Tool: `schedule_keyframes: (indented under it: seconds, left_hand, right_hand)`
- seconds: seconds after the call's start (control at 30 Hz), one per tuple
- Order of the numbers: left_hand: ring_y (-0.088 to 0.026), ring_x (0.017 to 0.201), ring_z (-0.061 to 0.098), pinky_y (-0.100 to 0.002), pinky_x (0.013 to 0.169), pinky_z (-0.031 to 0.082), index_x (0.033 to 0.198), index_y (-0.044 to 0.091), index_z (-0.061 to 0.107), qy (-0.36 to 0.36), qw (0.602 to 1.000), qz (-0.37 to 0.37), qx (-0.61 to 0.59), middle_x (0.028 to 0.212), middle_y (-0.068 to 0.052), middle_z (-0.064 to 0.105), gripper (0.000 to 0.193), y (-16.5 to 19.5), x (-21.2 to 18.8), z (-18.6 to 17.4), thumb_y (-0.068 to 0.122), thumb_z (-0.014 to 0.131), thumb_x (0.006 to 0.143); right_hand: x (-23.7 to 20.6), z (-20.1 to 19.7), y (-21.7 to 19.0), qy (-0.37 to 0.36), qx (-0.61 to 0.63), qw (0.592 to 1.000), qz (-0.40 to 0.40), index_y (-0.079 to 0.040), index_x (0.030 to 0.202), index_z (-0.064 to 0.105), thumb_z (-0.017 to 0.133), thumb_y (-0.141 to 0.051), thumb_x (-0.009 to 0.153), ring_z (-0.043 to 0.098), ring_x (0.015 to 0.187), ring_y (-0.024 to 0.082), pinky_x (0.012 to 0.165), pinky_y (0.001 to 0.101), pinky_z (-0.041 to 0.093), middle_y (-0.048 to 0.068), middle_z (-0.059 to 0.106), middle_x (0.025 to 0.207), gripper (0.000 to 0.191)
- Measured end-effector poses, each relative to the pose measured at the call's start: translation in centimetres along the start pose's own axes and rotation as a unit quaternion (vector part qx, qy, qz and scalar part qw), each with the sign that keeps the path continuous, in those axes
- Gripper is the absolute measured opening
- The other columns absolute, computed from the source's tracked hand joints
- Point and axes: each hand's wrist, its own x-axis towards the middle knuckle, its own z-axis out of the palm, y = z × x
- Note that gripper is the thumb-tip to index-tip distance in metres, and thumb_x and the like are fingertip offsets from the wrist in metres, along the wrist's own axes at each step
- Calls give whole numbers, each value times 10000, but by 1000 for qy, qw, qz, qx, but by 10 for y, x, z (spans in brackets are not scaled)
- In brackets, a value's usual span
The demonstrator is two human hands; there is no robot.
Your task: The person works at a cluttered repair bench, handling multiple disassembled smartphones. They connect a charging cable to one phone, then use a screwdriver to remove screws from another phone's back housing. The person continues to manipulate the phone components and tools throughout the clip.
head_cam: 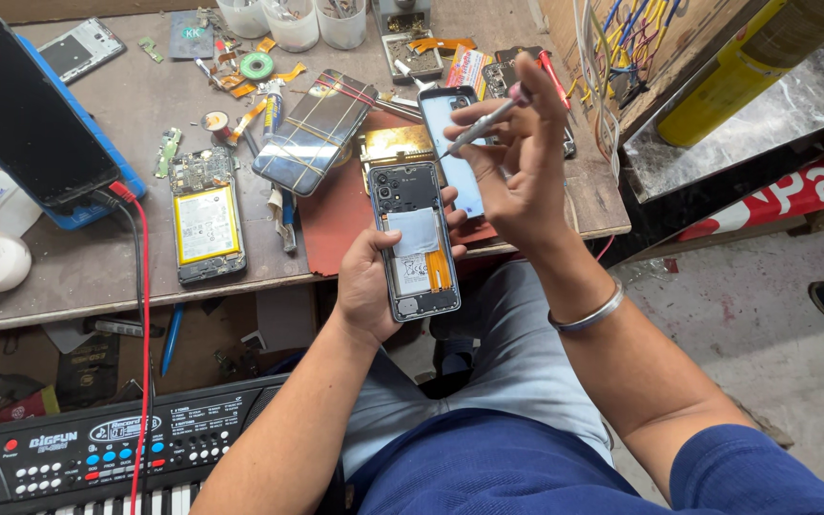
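From the head camera, looking down over the person's lap, the left hand (366,281) is wrapped around an opened smartphone (414,238) with its back cover off, thumb on the left edge and fingertips curling round the right edge. The phone is held upright just off the near edge of the workbench (97,272), its camera cluster at the top, a pale square patch in the middle and an orange flex cable lower right. At about one o'clock from it the right hand (517,162) is closed round a slim screwdriver (482,122), pinched between thumb and fingers, the tip pointing down and left, above the phone's top edge and not touching it. A metal bangle (587,315) sits on that wrist.

On the bench, at nine o'clock from the held phone, lies another opened phone (206,216) showing its yellow-framed battery. At eleven o'clock lies a phone bound with rubber bands (315,130). Far left, a dark tablet (26,110) rests on a blue stand, a red wire (143,315) running down from it. An electronic keyboard (97,458) stands at seven o'clock, under the bench.
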Motion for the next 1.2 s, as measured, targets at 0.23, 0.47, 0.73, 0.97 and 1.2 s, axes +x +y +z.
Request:
schedule_keyframes:
  seconds: [0.23,0.47,0.73,0.97,1.2]
  left_hand:
    - [-358,1403,508,-506,1109,491,1559,-53,343,-4,1000,1,1,1567,-221,466,713,2,-2,2,195,424,896]
    - [-356,1398,513,-500,1111,494,1553,-64,350,-6,1000,0,1,1568,-219,466,706,4,-3,3,189,422,898]
    - [-361,1393,516,-505,1105,495,1554,-55,347,1,1000,2,9,1561,-221,467,706,7,-4,7,190,425,897]
    - [-360,1399,516,-505,1110,495,1559,-56,346,-5,1000,2,3,1560,-220,472,707,9,-5,7,187,427,900]
    - [-347,1384,530,-516,1112,495,1545,-48,362,4,1000,-1,8,1528,-207,496,690,12,-6,10,190,422,901]
  right_hand:
    - [4,-17,-5,21,-6,999,36,-92,1633,121,624,106,1117,694,1119,181,999,312,627,138,643,1204,747]
    - [2,-32,8,37,28,981,189,56,1304,455,562,-18,1142,734,1103,226,945,354,654,145,635,1163,207]
    - [5,-31,17,47,72,970,229,-60,1225,320,410,-168,1131,767,992,224,831,346,665,178,705,1113,169]
    - [4,-23,2,91,66,982,150,-5,1520,352,539,-85,1146,734,1125,249,988,376,647,197,599,1258,426]
    - [-3,-1,-24,-4,62,993,97,-320,1608,-190,604,-2,1171,766,1122,256,977,367,674,262,635,1397,961]
